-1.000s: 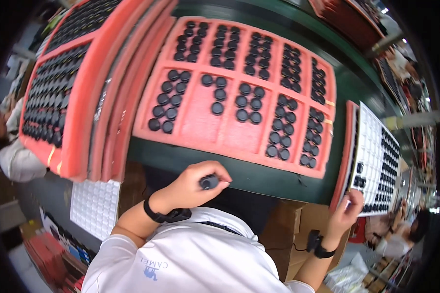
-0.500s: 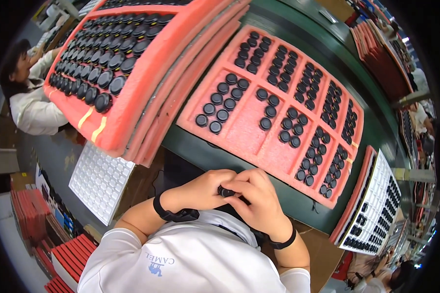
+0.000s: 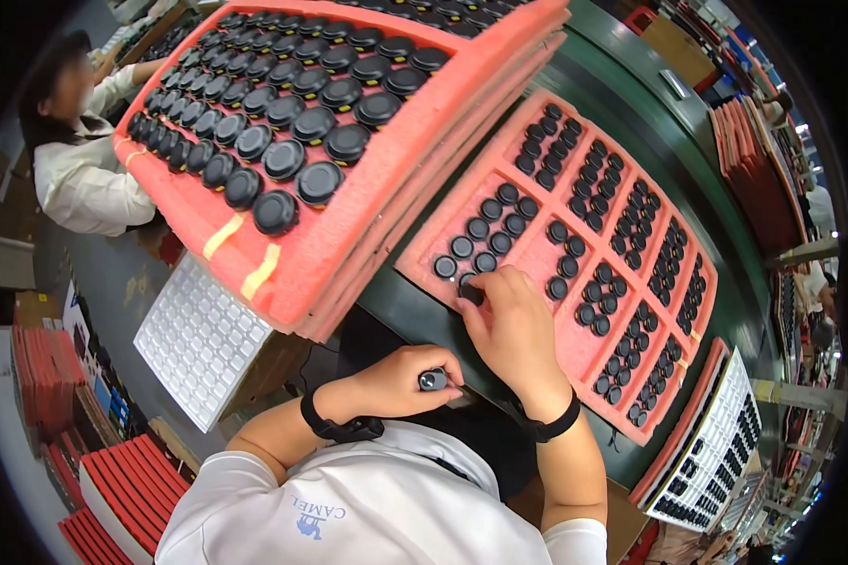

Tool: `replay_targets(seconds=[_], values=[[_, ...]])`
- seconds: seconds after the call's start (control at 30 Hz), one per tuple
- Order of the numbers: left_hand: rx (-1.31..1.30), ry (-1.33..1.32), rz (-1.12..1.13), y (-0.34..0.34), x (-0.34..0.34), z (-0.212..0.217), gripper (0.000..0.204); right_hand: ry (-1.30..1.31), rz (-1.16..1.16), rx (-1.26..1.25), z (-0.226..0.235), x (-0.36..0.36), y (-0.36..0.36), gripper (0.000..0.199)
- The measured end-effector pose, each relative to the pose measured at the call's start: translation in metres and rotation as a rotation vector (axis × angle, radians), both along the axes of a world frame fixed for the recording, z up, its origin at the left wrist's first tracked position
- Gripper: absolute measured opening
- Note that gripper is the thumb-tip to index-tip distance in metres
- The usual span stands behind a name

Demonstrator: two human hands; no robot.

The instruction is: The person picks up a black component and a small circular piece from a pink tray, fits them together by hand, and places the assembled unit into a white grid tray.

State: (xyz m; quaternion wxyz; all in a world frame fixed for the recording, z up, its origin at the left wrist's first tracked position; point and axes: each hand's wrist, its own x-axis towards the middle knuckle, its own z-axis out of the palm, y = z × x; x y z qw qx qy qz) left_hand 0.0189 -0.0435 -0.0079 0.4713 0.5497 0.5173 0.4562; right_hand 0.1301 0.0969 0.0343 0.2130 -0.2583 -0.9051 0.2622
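My left hand (image 3: pixel 407 382) is curled in front of my body, its fingers closed around a small black round piece (image 3: pixel 432 379) with a pale spot on its face. At the near left part of a pink foam tray (image 3: pixel 582 363), my right hand (image 3: pixel 516 330) pinches another black round piece (image 3: pixel 470 291) between thumb and fingers. That piece is at the near end of a group of black round caps (image 3: pixel 478 229); whether it touches the foam cannot be made out. Similar caps fill other compartments in rows.
A stack of pink foam trays (image 3: pixel 301 299) full of black caps rises at the left. Beyond it a person in white (image 3: pixel 89 188) works. White moulded trays lie at the lower left (image 3: pixel 198 344) and right (image 3: pixel 702 466). The dark green table (image 3: pixel 400 315) holds the foam tray.
My hands, together before, are now apart. The right one has moved forward to the foam tray with a black piece; the left stays near my body. The whole view has shifted.
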Motion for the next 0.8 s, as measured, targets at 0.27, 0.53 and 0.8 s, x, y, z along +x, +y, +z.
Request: replay_targets(seconds=[0.27,0.53,0.8], values=[[0.011,-0.128,0.075,-0.005,-0.011,0.000,0.014,0.009,-0.036,0.146,0.012,0.010,-0.011,0.022],[-0.218,-0.819,0.080,0.016,-0.005,0.012,0.035,0.302,0.051,-0.356,0.010,0.056,-0.038,0.030],[-0.132,-0.516,0.021,0.027,0.017,0.017,0.039,0.321,-0.004,-0.173,0.010,0.077,-0.038,0.031]])
